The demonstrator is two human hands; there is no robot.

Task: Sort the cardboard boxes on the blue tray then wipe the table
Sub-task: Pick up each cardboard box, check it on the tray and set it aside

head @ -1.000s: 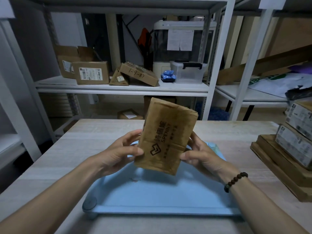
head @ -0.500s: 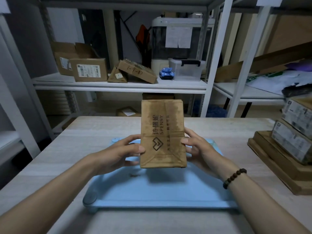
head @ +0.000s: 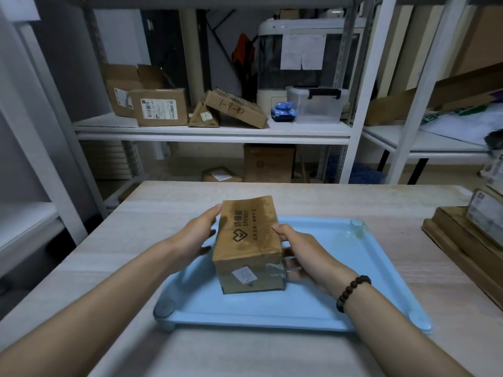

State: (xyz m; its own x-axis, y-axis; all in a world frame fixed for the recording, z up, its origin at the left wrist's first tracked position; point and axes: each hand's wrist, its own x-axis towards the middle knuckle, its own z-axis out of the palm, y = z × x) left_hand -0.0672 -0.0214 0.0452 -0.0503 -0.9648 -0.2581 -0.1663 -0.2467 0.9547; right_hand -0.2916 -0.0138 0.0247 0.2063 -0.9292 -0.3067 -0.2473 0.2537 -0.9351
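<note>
A brown cardboard box point(head: 249, 235) printed with a logo lies flat on the left part of the blue tray point(head: 362, 273), its printed face up and a small white label on its near end. My left hand point(head: 198, 232) grips its left side, thumb at the top far corner. My right hand point(head: 302, 251) holds its right side, thumb on the top edge and fingers along the wall. A bead bracelet circles my right wrist.
The tray sits on a pale wooden table point(head: 136, 240). A stack of flat cardboard boxes point(head: 468, 240) stands at the table's right edge. Behind the table, a white metal shelf point(head: 212, 130) carries several cardboard boxes and a clear plastic container point(head: 317, 104).
The box was held upright above the tray; both hands have tipped it over and lowered it onto the tray's left part. The view has tilted downwards.
</note>
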